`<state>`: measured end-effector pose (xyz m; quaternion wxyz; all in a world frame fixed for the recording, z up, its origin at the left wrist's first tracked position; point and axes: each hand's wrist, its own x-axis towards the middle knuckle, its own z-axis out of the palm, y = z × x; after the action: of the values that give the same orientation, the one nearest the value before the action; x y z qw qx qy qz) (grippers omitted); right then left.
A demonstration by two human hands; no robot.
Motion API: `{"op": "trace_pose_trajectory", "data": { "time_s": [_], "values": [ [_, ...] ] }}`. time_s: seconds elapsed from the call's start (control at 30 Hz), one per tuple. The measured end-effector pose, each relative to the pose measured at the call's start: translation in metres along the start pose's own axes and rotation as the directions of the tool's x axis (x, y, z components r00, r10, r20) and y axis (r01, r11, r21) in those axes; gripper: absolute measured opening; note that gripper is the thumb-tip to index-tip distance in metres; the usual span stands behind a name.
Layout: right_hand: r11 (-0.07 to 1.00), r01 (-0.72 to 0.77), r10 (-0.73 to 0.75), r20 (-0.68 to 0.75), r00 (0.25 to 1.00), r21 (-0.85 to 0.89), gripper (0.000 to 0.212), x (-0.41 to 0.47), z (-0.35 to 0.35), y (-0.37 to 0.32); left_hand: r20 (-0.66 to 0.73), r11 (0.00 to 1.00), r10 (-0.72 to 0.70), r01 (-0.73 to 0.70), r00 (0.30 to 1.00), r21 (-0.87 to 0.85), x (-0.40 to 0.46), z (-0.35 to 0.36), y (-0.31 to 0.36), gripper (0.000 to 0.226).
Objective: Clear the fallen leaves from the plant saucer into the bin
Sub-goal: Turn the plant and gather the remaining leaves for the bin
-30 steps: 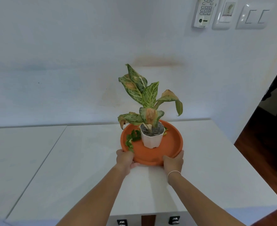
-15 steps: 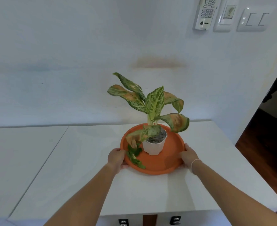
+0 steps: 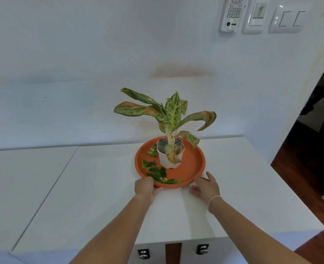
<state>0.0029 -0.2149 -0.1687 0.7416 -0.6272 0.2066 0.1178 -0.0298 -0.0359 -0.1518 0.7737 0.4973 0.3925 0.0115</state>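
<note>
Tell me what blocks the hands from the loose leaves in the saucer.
Nothing visible does. The small green fallen leaves lie open in the round orange plastic saucer, front-left of the white plant pot, just beyond the left hand. The right hand is beside the rim.

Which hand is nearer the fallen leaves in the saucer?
Left. The left hand grips the saucer rim right beside the leaves; the right hand is at the rim's front right, farther from them.

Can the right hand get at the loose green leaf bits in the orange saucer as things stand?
Probably yes. The right hand is free beside the round orange plastic saucer; the loose green leaf bits lie exposed in its near-left part, though the left hand holds that rim.
</note>
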Motion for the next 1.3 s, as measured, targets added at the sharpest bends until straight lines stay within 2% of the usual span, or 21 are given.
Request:
{"op": "trace_pose_trajectory", "data": {
  "time_s": [0.13, 0.27, 0.37, 0.53, 0.77, 1.0, 1.17, 1.3],
  "values": [
    [0.997, -0.025, 0.02, 0.07, 0.997, 0.067, 0.065, -0.013, 0.016, 0.012, 0.109, 0.993, -0.066, 0.076, 0.992, -0.088, -0.016, 0.016, -0.01, 0.04],
    [0.982, -0.079, 0.066, 0.078, 0.995, 0.173, 0.058, -0.017, 0.02, 0.009, 0.153, 0.994, -0.096, 0.102, 0.984, -0.034, -0.021, 0.011, -0.01, 0.021],
    [0.965, -0.123, 0.107, 0.08, 0.991, 0.231, 0.042, -0.016, 0.018, 0.005, 0.134, 0.995, -0.103, 0.103, 0.986, 0.006, -0.017, 0.001, -0.005, 0.008],
    [0.969, -0.142, 0.129, 0.076, 0.989, 0.203, 0.022, -0.007, 0.012, 0.002, 0.125, 0.995, -0.092, 0.087, 0.988, 0.042, -0.011, -0.012, 0.003, 0.01],
    [0.976, -0.139, 0.136, 0.03, 0.99, 0.166, 0.015, 0.006, -0.002, -0.006, 0.12, 0.997, -0.047, 0.04, 0.992, 0.065, -0.003, -0.027, 0.013, 0.009],
    [0.993, -0.112, 0.112, -0.018, 0.994, 0.023, 0.03, 0.019, -0.018, -0.025, 0.063, 0.981, 0.012, -0.024, 0.998, 0.194, 0.003, -0.036, 0.021, 0.019],
    [0.995, -0.069, 0.077, -0.112, 0.991, 0.07, 0.047, 0.024, -0.018, -0.027, 0.032, 0.979, 0.015, -0.021, 0.999, 0.203, 0.005, -0.03, 0.017, 0.021],
    [0.993, -0.064, 0.073, -0.091, 0.993, 0.101, 0.056, 0.022, -0.013, -0.024, -0.008, 0.991, 0.019, -0.017, 1.0, 0.133, 0.001, -0.019, 0.01, 0.02]
  ]
}}
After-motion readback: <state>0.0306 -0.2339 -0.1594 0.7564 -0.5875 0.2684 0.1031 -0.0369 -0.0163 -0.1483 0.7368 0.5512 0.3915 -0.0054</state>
